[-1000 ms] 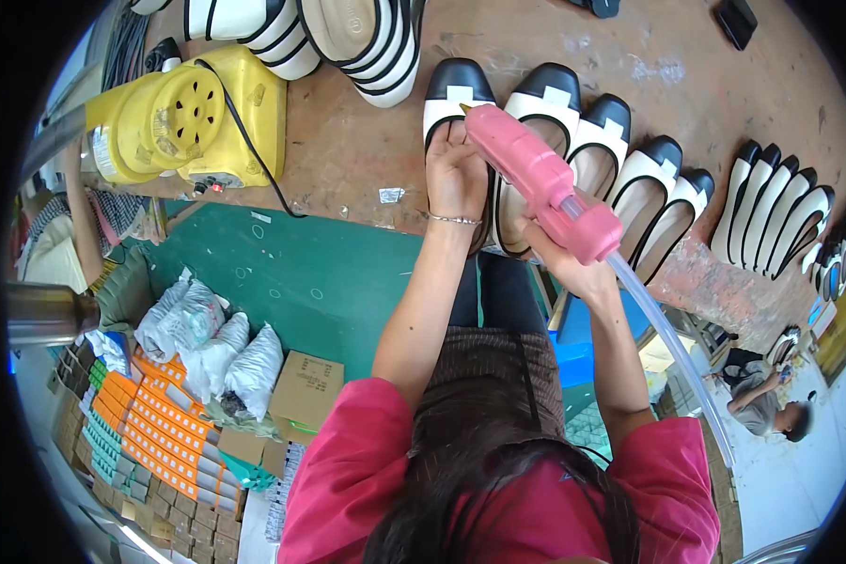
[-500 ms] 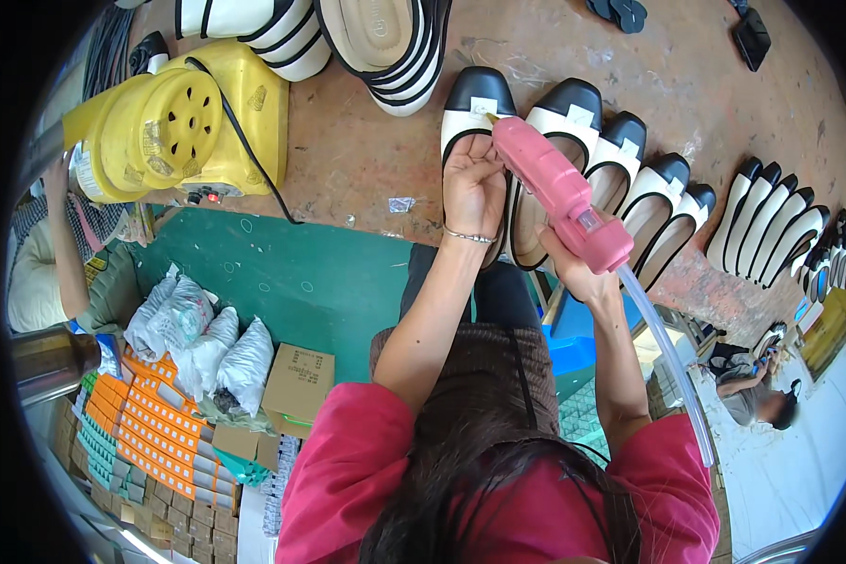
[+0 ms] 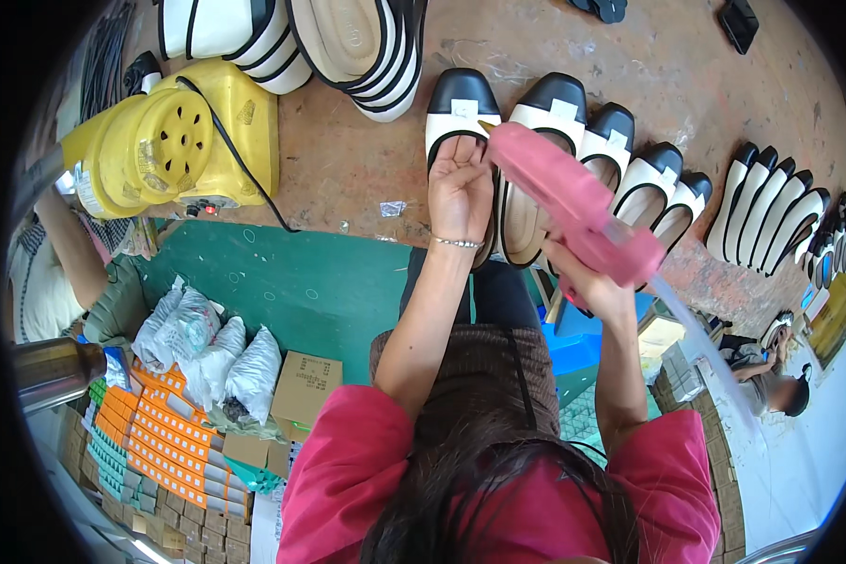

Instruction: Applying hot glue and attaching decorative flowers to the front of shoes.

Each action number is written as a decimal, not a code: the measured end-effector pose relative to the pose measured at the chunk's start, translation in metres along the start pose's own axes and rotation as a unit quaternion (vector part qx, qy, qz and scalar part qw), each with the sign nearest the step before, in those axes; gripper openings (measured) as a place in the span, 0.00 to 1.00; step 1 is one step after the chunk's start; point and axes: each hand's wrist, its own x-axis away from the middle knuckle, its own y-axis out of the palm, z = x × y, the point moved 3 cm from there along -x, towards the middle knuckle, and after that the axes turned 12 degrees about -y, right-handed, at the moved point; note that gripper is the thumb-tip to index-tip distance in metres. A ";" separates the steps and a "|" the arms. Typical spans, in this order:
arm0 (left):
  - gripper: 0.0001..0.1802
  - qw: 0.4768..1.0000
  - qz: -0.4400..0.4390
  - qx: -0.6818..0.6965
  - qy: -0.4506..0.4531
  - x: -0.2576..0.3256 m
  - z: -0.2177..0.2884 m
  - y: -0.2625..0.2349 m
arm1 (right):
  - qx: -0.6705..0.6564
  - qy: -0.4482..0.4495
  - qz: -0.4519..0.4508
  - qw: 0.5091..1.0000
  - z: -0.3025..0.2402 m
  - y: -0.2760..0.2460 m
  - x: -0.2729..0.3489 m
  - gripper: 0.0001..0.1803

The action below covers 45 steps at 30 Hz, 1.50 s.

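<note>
My left hand [image 3: 461,193], palm up, has its fingers inside the opening of a white slip-on shoe [image 3: 462,91] with a black toe cap. The fingertips are hidden under its upper. A small pale patch [image 3: 463,108] lies across the seam of that toe. My right hand [image 3: 600,289] is closed round the handle of a pink glue gun [image 3: 559,188], blurred by motion. Its nozzle is by the shoe's opening, just below the patch. From its back end trails a long clear glue stick [image 3: 710,348]. Beside it stand several matching shoes [image 3: 547,101], most with patches.
A yellow blower-like machine [image 3: 183,141] with a black cord stands at the table's left. Stacked shoes [image 3: 357,47] sit behind it. More shoes [image 3: 766,211] line the right side of the brown table [image 3: 338,155]. White bags [image 3: 254,371] and cartons [image 3: 305,390] lie below. Other people are at both sides.
The glue gun's nozzle has moved off the patch, down toward the shoe's opening, and the gun now blurs. My left hand and the shoe sit slightly farther left in the view.
</note>
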 end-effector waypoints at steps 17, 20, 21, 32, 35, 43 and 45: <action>0.29 0.974 0.177 -0.088 -0.108 -0.017 -0.065 0.057 | 0.072 0.011 0.131 0.989 0.042 -0.034 0.014 0.06; 0.29 0.975 0.175 -0.087 -0.109 -0.018 -0.066 0.053 | 0.101 0.002 0.129 0.987 0.045 -0.037 0.015 0.06; 0.29 0.976 0.172 -0.080 -0.109 -0.018 -0.067 0.054 | 0.094 0.004 0.131 0.987 0.045 -0.038 0.016 0.06; 0.26 0.983 0.140 -0.067 -0.100 -0.020 -0.072 0.046 | 0.162 0.003 0.138 0.977 0.051 -0.041 0.019 0.05; 0.25 0.981 0.158 -0.080 -0.084 -0.016 -0.072 0.050 | 0.065 0.022 0.104 0.992 0.048 -0.046 0.026 0.04; 0.22 0.942 0.255 -0.219 0.004 0.029 -0.081 0.073 | -0.100 0.002 0.116 0.988 0.042 -0.097 0.059 0.07; 0.21 0.922 0.256 -0.290 0.012 0.040 -0.094 0.081 | -0.067 0.045 0.111 0.991 0.052 -0.106 0.062 0.07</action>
